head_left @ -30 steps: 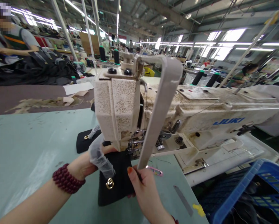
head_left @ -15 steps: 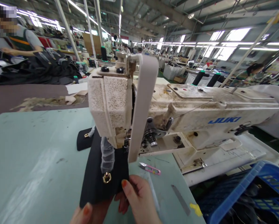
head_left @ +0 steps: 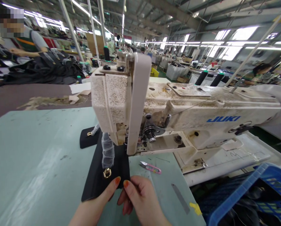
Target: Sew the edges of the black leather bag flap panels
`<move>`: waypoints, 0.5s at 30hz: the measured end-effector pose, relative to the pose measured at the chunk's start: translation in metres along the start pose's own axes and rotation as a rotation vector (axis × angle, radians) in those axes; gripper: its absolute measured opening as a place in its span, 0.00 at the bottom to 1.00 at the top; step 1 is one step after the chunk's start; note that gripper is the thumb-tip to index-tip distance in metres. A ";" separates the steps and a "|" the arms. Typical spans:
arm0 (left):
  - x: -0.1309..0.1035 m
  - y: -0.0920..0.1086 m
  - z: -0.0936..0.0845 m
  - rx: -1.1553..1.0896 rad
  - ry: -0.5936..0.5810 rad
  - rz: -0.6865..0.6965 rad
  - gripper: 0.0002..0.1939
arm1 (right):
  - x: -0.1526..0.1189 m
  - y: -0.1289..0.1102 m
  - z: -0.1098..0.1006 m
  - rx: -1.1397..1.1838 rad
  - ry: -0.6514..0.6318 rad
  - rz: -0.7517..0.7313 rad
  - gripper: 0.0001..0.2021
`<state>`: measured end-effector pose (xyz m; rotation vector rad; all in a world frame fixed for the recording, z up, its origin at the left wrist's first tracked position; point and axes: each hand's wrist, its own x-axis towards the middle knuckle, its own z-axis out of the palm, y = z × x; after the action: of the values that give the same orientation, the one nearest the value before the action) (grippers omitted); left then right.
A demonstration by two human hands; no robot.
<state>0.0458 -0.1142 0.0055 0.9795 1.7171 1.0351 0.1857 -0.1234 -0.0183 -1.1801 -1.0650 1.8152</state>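
A black panel (head_left: 94,183), fabric or leather, lies on the green tabletop and runs under the head of a white sewing machine (head_left: 112,100). On it sit a gold metal buckle (head_left: 107,173) and a strip wrapped in clear film (head_left: 108,152). My left hand (head_left: 99,201) grips the panel's near edge, thumb on top and the other fingers mostly hidden beneath. Close beside it, my right hand (head_left: 140,197) pinches the panel's near right corner between thumb and fingers. Farther back, a black flap (head_left: 87,139) with a second gold fitting rests on the tabletop.
Pink thread snips (head_left: 151,167) and a grey metal strip (head_left: 180,197) lie right of my hands, near a yellow scrap (head_left: 195,208). A blue basket (head_left: 239,194) holding dark pieces stands at the lower right. Another person (head_left: 32,40) works at the far left beside piled black material.
My left hand has moved right and up along the panel's near edge, its thumb now near my right thumb. My right hand keeps its pinch. The camera view has shifted slightly.
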 end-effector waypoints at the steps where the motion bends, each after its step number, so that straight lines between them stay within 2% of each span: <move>1: -0.001 0.001 0.001 -0.004 -0.009 -0.026 0.24 | 0.000 0.000 0.000 -0.005 -0.005 0.003 0.40; 4: -0.004 0.004 0.002 -0.019 -0.023 -0.088 0.24 | -0.001 -0.001 0.000 0.002 0.002 0.026 0.41; 10: 0.001 -0.003 0.002 -0.064 -0.005 -0.071 0.24 | 0.003 -0.003 0.002 0.024 0.041 0.025 0.40; 15: 0.017 -0.009 -0.002 -0.081 -0.117 -0.086 0.21 | 0.013 -0.007 0.002 0.053 0.076 -0.046 0.36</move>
<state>0.0374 -0.1017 -0.0071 0.8900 1.5952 0.9654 0.1809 -0.1096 -0.0161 -1.1741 -0.9872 1.7393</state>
